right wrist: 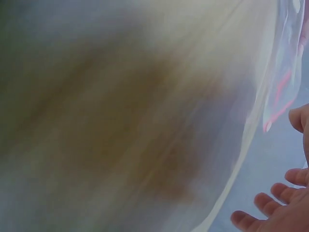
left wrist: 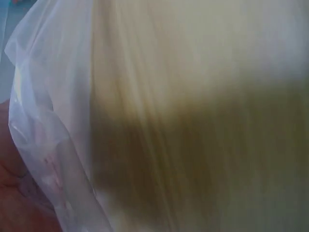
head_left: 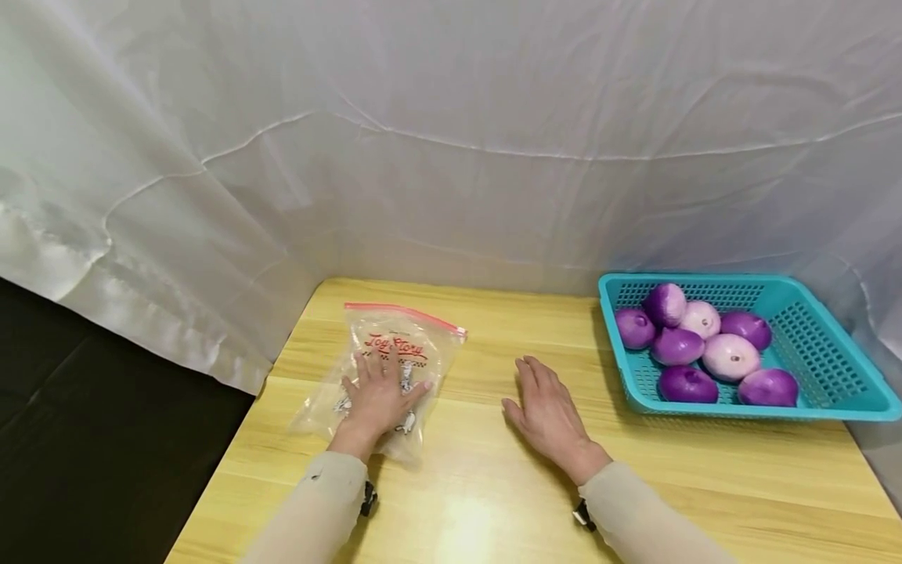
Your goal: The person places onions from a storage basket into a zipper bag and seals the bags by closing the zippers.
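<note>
Wooden table (head_left: pixel 479 446): 1 zip bag (head_left: pixel 421 364) is lying left; we are judging it light, limp, slippery, best gripped by its far red seal (head_left: pixel 405 310). Left hand (head_left: pixel 377 402) resting atop, fingers spread; right hand (head_left: pixel 552 415) holding nothing, fingers extended.

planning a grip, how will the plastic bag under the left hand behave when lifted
The plastic bag will probably flop, since its thin film looks wrinkled. It is likely light, lying fairly flat with nothing bulky showing. Its glossy surface might slide under the left hand.

The wood-grained table (head_left: pixel 465 454) bears a clear bag (head_left: pixel 427 356) and turquoise basket (head_left: pixel 817 360).
</note>
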{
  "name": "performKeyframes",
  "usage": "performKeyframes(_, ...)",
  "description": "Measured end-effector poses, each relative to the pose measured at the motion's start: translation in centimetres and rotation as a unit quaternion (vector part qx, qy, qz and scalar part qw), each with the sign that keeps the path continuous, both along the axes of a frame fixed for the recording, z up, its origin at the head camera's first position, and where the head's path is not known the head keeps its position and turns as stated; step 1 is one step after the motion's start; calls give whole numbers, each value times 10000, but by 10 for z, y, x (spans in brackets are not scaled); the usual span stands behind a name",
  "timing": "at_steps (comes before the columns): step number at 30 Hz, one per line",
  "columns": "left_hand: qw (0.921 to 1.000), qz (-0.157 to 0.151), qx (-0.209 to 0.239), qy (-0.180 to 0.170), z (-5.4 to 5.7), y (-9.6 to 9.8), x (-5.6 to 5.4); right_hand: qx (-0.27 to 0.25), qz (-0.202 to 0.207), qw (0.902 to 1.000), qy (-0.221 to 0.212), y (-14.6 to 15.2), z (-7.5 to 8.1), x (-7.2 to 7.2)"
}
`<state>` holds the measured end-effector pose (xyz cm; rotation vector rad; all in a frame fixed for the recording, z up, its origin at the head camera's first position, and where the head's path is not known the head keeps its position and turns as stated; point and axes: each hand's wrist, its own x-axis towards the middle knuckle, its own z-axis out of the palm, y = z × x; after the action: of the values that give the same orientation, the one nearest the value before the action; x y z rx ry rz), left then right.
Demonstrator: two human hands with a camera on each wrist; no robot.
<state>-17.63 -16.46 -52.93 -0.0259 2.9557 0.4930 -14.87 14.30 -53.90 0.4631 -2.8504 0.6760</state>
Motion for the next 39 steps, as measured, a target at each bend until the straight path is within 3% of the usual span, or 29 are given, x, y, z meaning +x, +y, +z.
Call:
performKeyframes(7, 9970, -770, -68, 78, -1, 27, 5, -85, 105, 9998, 158, -6, 2, -6)
performKeyframes(13, 9870, -1593, -192, 30, 4, 39, 9, -232, 129, 9991, 329, -11, 6, -16)
performKeyframes(19, 9689, -2446, -357, -81, 6, 49, 13, -270, 81, 9995, 134, -13, 11, -23)
performKeyframes(27, 9368, -3443, -609, -85, 11, 59, 17, -417, -16, 9986, -333, -8, 10, -24)
performKeyframes(32, 9267, -3674, -762, -205, 16, 61, 18, -695, -76, 9956, -618, -3, 6, -19)
performKeyframes(39, 9229, -3723, -848, -494, 28, 63, 19, -739, -197, 9955, -564, 6, -1, -6)
